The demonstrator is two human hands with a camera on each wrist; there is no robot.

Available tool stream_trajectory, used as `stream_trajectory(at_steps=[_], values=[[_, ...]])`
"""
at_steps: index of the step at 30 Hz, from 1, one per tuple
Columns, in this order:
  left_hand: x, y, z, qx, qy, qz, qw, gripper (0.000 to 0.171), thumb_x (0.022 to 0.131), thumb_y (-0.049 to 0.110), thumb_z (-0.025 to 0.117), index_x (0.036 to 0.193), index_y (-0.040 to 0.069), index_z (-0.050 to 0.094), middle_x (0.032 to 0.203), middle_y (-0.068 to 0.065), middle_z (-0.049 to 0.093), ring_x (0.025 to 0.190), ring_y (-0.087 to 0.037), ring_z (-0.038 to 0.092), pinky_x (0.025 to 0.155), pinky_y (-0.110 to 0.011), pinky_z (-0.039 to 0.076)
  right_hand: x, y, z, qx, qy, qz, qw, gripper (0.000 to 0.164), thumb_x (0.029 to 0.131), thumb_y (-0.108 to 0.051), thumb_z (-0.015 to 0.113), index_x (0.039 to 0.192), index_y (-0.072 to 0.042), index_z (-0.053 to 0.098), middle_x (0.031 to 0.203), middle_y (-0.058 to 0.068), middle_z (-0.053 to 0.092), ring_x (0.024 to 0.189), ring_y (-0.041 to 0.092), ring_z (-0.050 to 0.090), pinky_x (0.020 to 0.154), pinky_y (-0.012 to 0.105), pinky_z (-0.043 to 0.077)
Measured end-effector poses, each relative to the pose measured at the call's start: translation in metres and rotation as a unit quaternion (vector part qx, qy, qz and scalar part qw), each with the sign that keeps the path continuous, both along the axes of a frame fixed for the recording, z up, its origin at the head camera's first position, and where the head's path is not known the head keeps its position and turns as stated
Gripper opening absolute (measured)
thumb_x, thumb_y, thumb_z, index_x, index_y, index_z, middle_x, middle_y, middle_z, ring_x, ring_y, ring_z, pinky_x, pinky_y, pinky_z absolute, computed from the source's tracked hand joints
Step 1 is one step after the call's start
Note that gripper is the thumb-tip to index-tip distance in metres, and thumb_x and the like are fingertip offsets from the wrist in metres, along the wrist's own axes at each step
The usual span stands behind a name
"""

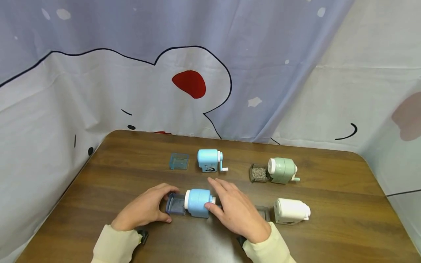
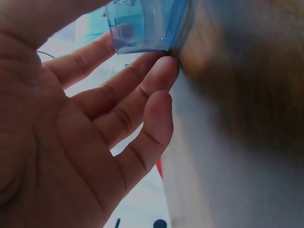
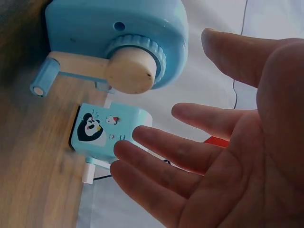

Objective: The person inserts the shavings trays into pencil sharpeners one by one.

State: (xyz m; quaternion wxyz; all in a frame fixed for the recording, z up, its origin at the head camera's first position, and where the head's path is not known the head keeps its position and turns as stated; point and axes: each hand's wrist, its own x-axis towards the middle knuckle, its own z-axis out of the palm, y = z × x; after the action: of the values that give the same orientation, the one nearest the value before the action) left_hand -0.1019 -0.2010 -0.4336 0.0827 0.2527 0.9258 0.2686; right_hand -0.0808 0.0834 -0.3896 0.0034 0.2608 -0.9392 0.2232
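A blue crank pencil sharpener (image 1: 198, 203) with a white front stands between the two hands. Its clear blue shavings drawer (image 1: 176, 204) lies on the table to its left. My left hand (image 1: 148, 206) is spread around that drawer, thumb on the near side and fingers on the far side; firm contact is not plain. In the left wrist view, a fingertip shows through the drawer (image 2: 147, 26). My right hand (image 1: 235, 208) hovers at the sharpener's right with fingers extended and nothing held. The right wrist view shows the sharpener's crank (image 3: 85, 66) apart from those fingers.
Behind stand a light-blue panda-print sharpener (image 1: 208, 160) and its clear drawer (image 1: 179, 161). On the right are a green sharpener (image 1: 283, 171), a drawer of shavings (image 1: 259, 173), and a white sharpener (image 1: 291, 211) beside a grey drawer (image 1: 264, 212) partly hidden by the right hand.
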Motion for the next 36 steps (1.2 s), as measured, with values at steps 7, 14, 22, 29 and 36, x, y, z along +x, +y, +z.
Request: stream_trajectory(at_steps=[7, 14, 22, 29, 36], values=[[-0.0008, 0.0023, -0.0009, -0.007, 0.011, 0.005, 0.9999, 0.069, 0.059, 0.029, 0.088, 0.120, 0.016, 0.056, 0.112, 0.005, 0.057, 0.090, -0.012, 0.053, 0.080, -0.034, 0.047, -0.0001, -0.0009, -0.0028, -0.015, 0.006, 0.004, 1.000, 0.066, 0.091, -0.045, 0.056, 0.146, -0.015, 0.035, 0.141, 0.004, 0.045, 0.125, 0.023, 0.043, 0.100, 0.042, 0.038], [-0.0018, 0.0024, -0.0002, -0.008, 0.012, 0.012, 0.9998, 0.065, 0.060, 0.027, 0.088, 0.116, 0.016, 0.058, 0.106, 0.007, 0.057, 0.085, -0.010, 0.053, 0.076, -0.032, 0.048, -0.0010, -0.0038, -0.0039, -0.024, 0.013, 0.019, 0.999, 0.062, 0.090, -0.042, 0.059, 0.142, -0.014, 0.042, 0.138, 0.004, 0.049, 0.123, 0.023, 0.045, 0.101, 0.041, 0.037], [-0.0024, 0.0037, -0.0005, -0.010, 0.032, 0.014, 0.9993, 0.063, 0.060, 0.030, 0.087, 0.114, 0.014, 0.058, 0.101, 0.008, 0.057, 0.080, -0.008, 0.051, 0.071, -0.028, 0.048, -0.0024, -0.0039, -0.0054, -0.025, 0.020, 0.028, 0.999, 0.053, 0.089, -0.041, 0.061, 0.134, -0.015, 0.051, 0.131, 0.004, 0.056, 0.118, 0.022, 0.050, 0.098, 0.040, 0.040], [-0.0024, 0.0071, 0.0005, -0.014, 0.034, 0.012, 0.9993, 0.062, 0.061, 0.031, 0.086, 0.113, 0.013, 0.059, 0.097, 0.009, 0.055, 0.079, -0.009, 0.050, 0.068, -0.027, 0.047, -0.0042, -0.0051, -0.0066, -0.038, 0.013, 0.035, 0.999, 0.047, 0.088, -0.037, 0.063, 0.129, -0.015, 0.057, 0.121, 0.000, 0.062, 0.105, 0.016, 0.057, 0.086, 0.035, 0.048], [-0.0023, 0.0090, -0.0009, -0.017, 0.037, 0.010, 0.9991, 0.062, 0.061, 0.031, 0.087, 0.113, 0.013, 0.059, 0.100, 0.008, 0.056, 0.080, -0.009, 0.051, 0.070, -0.027, 0.048, -0.0034, -0.0067, -0.0059, -0.044, -0.005, 0.031, 0.999, 0.046, 0.088, -0.035, 0.064, 0.128, -0.013, 0.058, 0.119, 0.000, 0.063, 0.100, 0.015, 0.058, 0.084, 0.033, 0.049]])
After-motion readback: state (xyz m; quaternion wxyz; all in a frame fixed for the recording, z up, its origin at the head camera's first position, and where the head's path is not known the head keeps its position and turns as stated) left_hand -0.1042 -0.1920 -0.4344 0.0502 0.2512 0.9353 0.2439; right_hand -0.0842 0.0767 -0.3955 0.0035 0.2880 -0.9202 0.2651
